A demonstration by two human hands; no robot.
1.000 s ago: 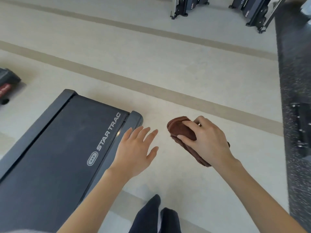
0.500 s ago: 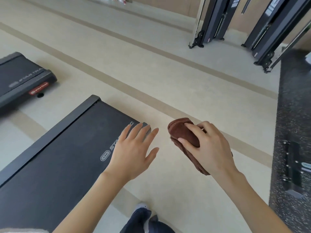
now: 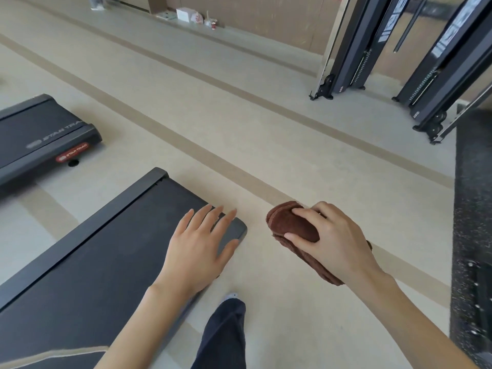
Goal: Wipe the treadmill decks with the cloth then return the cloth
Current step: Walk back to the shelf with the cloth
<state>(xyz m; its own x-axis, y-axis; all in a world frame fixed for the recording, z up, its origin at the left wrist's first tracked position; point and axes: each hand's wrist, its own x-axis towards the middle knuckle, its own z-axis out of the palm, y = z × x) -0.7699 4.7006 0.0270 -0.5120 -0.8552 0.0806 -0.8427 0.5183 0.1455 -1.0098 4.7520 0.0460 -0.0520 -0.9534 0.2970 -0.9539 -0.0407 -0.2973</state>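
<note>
The right hand (image 3: 332, 243) grips a folded brown cloth (image 3: 288, 225), with the fingers curled over its top and the thumb on its near side. The cloth is held over the floor (image 3: 239, 115), just right of the near deck's (image 3: 93, 262) far right corner and apart from it. One end of the cloth sticks out past the fingertips, and the other end shows under the wrist.

The left hand (image 3: 202, 246) is empty, palm down, with its fingers straight and slightly spread. It lies over the far right corner of the near deck, and the fingertips reach the end cap. Whether it touches the deck cannot be told.

The near deck is dark and runs from the lower left edge of the view toward the middle. A second deck (image 3: 40, 134) lies on the floor at the left edge, well apart from the first, with a red label on its end.

A leg (image 3: 226, 336) in dark trousers stands on the floor between the two arms. Dark machine frames (image 3: 354, 49) stand at the top right near the wall. A dark speckled mat (image 3: 474, 209) covers the floor along the right edge.
</note>
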